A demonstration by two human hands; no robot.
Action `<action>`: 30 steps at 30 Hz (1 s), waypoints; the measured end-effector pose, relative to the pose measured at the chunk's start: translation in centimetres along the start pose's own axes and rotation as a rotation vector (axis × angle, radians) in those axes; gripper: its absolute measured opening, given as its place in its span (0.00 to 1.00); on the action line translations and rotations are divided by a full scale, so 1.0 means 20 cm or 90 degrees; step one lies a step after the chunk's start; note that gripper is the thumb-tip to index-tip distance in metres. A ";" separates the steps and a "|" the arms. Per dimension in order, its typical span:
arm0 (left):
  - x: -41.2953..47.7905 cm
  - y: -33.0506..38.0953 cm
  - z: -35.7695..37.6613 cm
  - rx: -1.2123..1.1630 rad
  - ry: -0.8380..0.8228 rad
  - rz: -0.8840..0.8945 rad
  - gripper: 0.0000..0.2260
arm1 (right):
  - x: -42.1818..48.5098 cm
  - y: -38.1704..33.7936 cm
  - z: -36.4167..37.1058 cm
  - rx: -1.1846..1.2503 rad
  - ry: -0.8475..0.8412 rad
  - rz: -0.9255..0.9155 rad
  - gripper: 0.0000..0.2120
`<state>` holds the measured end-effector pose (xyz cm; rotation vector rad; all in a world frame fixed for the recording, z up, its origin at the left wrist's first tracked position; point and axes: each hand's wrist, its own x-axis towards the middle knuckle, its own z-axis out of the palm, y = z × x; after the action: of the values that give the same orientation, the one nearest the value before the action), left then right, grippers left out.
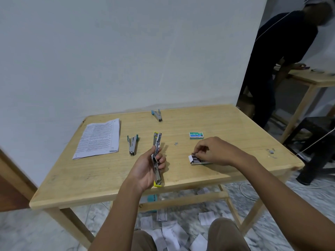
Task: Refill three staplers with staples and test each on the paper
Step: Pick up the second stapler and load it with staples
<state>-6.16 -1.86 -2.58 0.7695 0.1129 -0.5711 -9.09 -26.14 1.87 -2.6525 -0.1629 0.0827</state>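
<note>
Knees in brown trousers fill the bottom edge, with paper scraps on the floor around them. Just beyond, the left hand grips the yellow stapler, swung open flat, over the table's near edge. To its right, the right hand pinches a staple strip at the mouth of the open staple box. A closed green staple box lies farther back. Left of the yellow one lies a teal stapler, then the paper. A blue stapler rests by the far edge.
</note>
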 end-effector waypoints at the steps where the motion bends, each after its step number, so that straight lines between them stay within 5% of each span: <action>1: 0.00 0.00 0.00 -0.001 0.001 0.000 0.09 | 0.00 0.00 0.00 0.025 0.010 -0.001 0.05; 12: 0.01 0.01 -0.02 0.006 -0.005 -0.043 0.09 | 0.00 -0.10 0.04 0.239 0.141 -0.044 0.02; 22: 0.01 0.01 -0.02 -0.007 -0.026 -0.055 0.08 | 0.15 -0.32 0.22 0.439 0.161 -0.102 0.02; 30: 0.01 0.02 -0.02 0.035 -0.065 -0.085 0.14 | 0.19 -0.37 0.32 0.583 0.116 -0.028 0.05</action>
<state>-5.76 -1.32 -2.63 0.7889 0.0549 -0.7410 -6.59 -16.23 -0.38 -1.7306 -0.0898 -0.0832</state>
